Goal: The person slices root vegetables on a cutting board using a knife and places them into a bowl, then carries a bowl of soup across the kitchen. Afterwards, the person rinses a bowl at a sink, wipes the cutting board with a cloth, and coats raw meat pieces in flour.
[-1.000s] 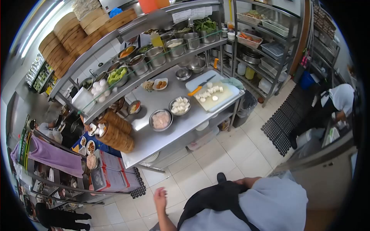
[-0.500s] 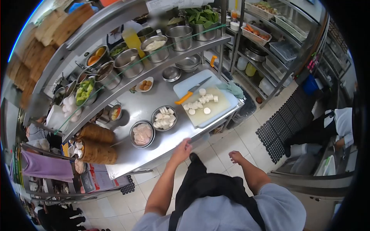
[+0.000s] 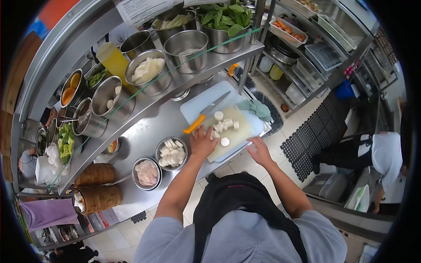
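Loosely open, the left hand (image 3: 203, 142) reaches over the cutting board (image 3: 244, 133) near the orange-handled knife (image 3: 197, 121); I can't tell if its fingertips touch the white slices (image 3: 228, 123). The right hand (image 3: 259, 151), at the board's edge, grips nothing. Plenty of cut pieces already sit in the steel bowl (image 3: 186, 153); the row on the board, sliced too, remains outside it.

Knife handle (image 3: 194, 124) orange. Cutting board (image 3: 239, 139) pale blue, its middle stained yellowish cream. Cut pieces (image 3: 225, 142) white. Cloth (image 3: 256, 109) muted green. Table (image 3: 149, 127) silver-gray. Apron (image 3: 237, 195) black over gray shirt (image 3: 252, 236). Hanging towel (image 3: 48, 214) purple. Steamers (image 3: 98, 199) brown, banded. Leaves (image 3: 226, 18) green. Bucket (image 3: 345, 90) blue. Floor mat (image 3: 307, 140) black, grid pattern.
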Tool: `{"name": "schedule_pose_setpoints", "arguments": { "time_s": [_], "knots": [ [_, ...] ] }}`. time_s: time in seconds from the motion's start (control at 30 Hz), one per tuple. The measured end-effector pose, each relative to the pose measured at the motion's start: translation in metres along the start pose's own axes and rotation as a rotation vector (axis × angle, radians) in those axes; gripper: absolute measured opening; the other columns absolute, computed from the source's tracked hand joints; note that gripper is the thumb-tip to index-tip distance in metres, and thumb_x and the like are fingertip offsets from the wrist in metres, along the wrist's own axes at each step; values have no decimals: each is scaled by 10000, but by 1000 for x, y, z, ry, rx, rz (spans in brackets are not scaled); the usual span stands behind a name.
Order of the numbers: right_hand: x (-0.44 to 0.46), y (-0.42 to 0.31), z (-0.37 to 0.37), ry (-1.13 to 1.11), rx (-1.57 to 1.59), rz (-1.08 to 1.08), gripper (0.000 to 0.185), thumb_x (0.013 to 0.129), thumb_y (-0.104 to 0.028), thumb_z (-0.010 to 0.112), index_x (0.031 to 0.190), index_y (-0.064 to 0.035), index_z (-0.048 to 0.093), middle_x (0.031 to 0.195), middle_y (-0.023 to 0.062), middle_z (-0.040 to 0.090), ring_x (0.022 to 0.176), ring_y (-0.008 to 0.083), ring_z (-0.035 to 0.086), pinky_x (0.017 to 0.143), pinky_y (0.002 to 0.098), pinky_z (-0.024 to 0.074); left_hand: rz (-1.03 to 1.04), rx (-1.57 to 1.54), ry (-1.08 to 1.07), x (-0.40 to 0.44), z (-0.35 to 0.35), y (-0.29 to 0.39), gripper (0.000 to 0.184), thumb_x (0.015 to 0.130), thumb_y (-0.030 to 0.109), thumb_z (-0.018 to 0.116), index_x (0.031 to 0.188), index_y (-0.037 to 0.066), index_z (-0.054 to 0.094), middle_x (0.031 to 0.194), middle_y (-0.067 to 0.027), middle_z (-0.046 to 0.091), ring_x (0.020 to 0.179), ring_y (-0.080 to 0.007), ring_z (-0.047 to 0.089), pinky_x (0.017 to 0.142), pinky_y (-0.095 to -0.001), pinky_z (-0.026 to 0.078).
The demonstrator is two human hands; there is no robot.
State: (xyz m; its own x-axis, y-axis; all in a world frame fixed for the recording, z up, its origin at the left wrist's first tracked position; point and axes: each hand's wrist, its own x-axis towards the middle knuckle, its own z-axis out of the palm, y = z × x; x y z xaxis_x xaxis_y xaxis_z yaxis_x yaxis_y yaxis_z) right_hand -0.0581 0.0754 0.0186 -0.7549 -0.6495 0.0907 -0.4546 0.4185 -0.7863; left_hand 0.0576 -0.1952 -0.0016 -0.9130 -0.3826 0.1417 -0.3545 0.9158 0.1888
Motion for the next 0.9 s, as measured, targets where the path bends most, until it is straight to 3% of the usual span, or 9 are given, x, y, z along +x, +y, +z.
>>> {"name": "schedule_pose_setpoints", "arguments": {
  "time_s": [0.13, 0.2, 0.27, 0.4, 0.6, 0.77, 0.9],
  "knots": [
    [78, -25, 16, -48, -167, -300, 463, 831, -215, 745, 1261, -102, 616, 1259, 164, 552, 1199, 364, 526, 1004, 461, 431, -52, -7, 19, 7, 21, 5, 592, 872, 514, 668, 1374, 214, 572, 1339, -106, 527, 1242, -328, 483, 959, -545, 408],
    [105, -26, 24, -103, -235, -412, 526, 811, -234, 759, 1302, -132, 599, 1297, 161, 529, 1232, 365, 500, 1024, 484, 408, -92, -57, 69, 6, 22, 6, 524, 829, 489, 703, 1284, 238, 642, 1202, -30, 576, 1154, -262, 532, 900, -483, 426],
    [125, -24, 34, -241, -367, -517, 653, 785, -271, 774, 1392, -188, 546, 1355, 155, 487, 1289, 361, 445, 1055, 515, 357, -127, -56, 113, 7, 32, 9, 507, 814, 481, 713, 1257, 243, 656, 1135, -18, 591, 1109, -249, 555, 880, -475, 430],
    [150, -20, 45, -377, -493, -698, 718, 770, -294, 780, 1434, -208, 520, 1367, 137, 483, 1282, 333, 441, 1035, 499, 355, -112, -26, 212, 12, 31, 13, 460, 786, 456, 736, 1188, 240, 684, 977, -4, 626, 967, -226, 623, 811, -437, 475],
    [169, -27, 53, -580, -569, -703, 738, 780, -329, 767, 1457, -217, 496, 1310, 131, 502, 1188, 312, 487, 964, 444, 376, -195, -92, 331, 19, 34, 10, 443, 791, 447, 745, 1169, 224, 680, 938, -15, 644, 849, -232, 681, 662, -396, 554],
    [180, -27, 72, -547, -678, -827, 638, 814, -350, 736, 1388, -183, 514, 1305, 128, 506, 1081, 311, 571, 854, 458, 503, -265, -144, 402, 18, 11, 3, 447, 787, 427, 764, 1152, 181, 683, 933, -39, 661, 816, -264, 698, 617, -399, 564],
    [181, -29, 85, -630, -731, -861, 581, 846, -359, 706, 1362, -174, 515, 1308, 117, 520, 1050, 303, 605, 757, 445, 560, -442, -104, 709, -15, -45, -26, 400, 790, 381, 763, 1108, 145, 706, 909, -59, 674, 761, -279, 699, 582, -390, 558]
  ]
}}
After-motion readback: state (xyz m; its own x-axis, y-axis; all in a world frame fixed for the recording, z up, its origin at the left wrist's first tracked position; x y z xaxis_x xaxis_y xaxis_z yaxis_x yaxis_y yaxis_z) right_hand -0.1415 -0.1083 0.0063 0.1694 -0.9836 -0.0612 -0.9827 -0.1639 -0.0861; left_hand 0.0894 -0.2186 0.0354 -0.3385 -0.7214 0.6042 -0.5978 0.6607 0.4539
